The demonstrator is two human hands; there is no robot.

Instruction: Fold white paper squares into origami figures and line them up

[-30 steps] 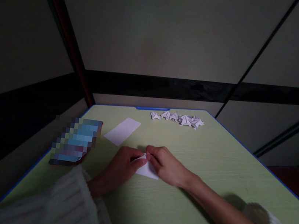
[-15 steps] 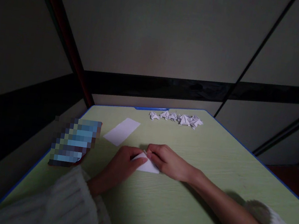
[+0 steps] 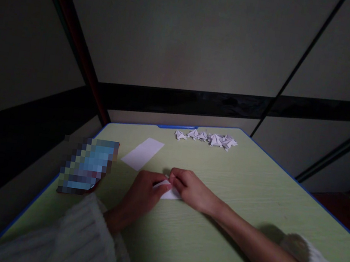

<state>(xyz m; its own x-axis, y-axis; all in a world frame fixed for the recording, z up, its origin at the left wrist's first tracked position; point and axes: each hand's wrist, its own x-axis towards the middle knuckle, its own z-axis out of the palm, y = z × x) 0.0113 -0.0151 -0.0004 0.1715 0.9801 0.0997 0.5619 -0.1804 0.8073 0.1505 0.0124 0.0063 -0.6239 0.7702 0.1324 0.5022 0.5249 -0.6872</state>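
Note:
A folded piece of white paper (image 3: 171,193) lies low over the table between my two hands. My left hand (image 3: 147,190) pinches its left side, the thumb resting on top. On the other side my right hand (image 3: 191,189) grips the paper near its upper point, fingers curled and close to the left fingertips. The hands hide much of the paper, so its full shape does not show. Beyond them lies a flat white sheet of paper (image 3: 143,154).
Several folded white paper figures (image 3: 216,140) stand in a row at the table's far edge. A device with a blurred screen (image 3: 90,167) lies at the left. The pale green table (image 3: 226,251) has a blue rim, with dark-banded panels (image 3: 179,103) behind.
My right hand has shifted slightly left, closer to my left hand, and now covers more of the folded paper. The other things stay where they were.

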